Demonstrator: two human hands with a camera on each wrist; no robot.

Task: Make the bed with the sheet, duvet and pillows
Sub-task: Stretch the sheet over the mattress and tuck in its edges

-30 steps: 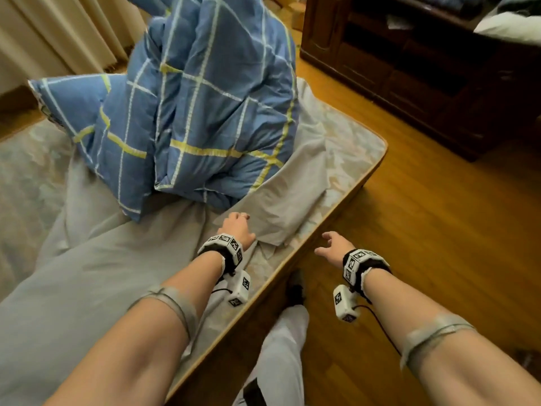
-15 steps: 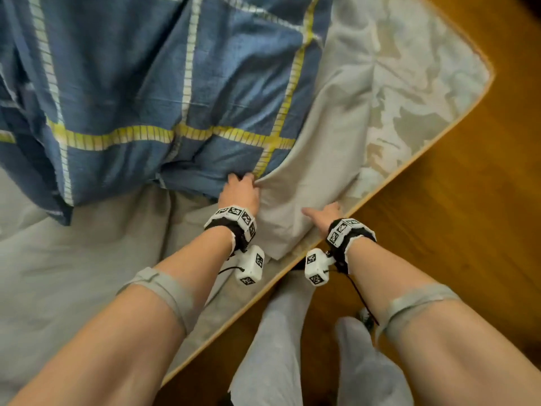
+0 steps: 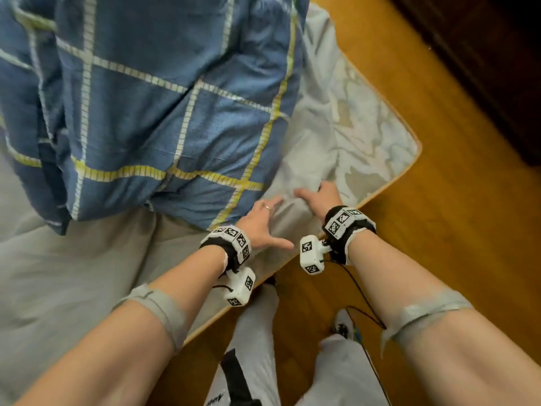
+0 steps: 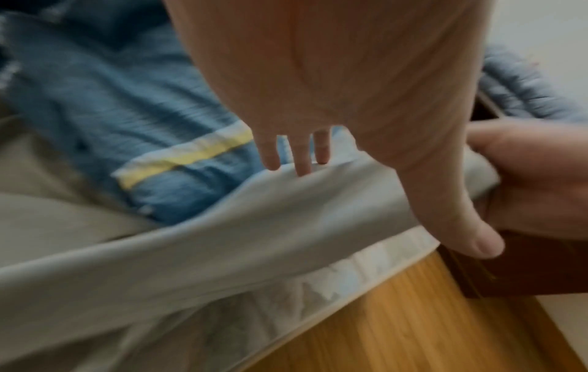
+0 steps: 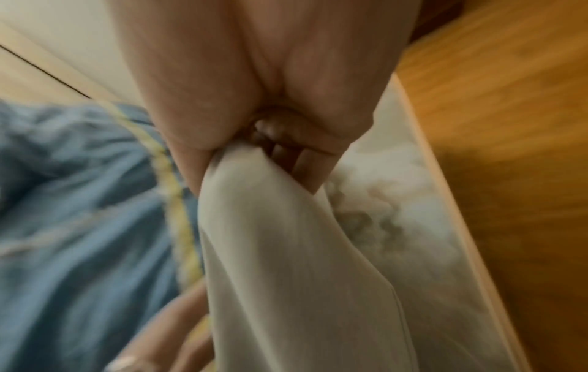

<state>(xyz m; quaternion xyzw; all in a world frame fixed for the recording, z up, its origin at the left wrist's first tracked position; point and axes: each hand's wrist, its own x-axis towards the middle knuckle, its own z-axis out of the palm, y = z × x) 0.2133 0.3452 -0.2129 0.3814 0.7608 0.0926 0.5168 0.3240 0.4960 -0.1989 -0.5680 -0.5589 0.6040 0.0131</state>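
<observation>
A pale grey sheet (image 3: 87,273) lies rumpled over the mattress (image 3: 380,142), whose patterned corner is bare at the right. A blue checked duvet (image 3: 146,98) is heaped on the sheet at the upper left. My right hand (image 3: 317,197) grips a raised fold of the sheet (image 5: 286,251) near the bed's edge, with its fingers (image 5: 305,161) curled round the cloth. Just to its left, my left hand (image 3: 263,218) lies open, its straight fingers (image 4: 299,156) touching the same fold (image 4: 222,239) beside the duvet's hem (image 4: 178,158). No pillows are in view.
The wooden floor (image 3: 439,230) runs along the bed's right side. A dark wooden cabinet (image 3: 483,54) stands at the far right. My legs in grey trousers (image 3: 257,347) stand against the bed's wooden edge (image 3: 322,238).
My right hand came from beside the bed onto the sheet and took hold of a fold. My left hand slid right from the duvet's hem and spread its fingers. The view moved closer.
</observation>
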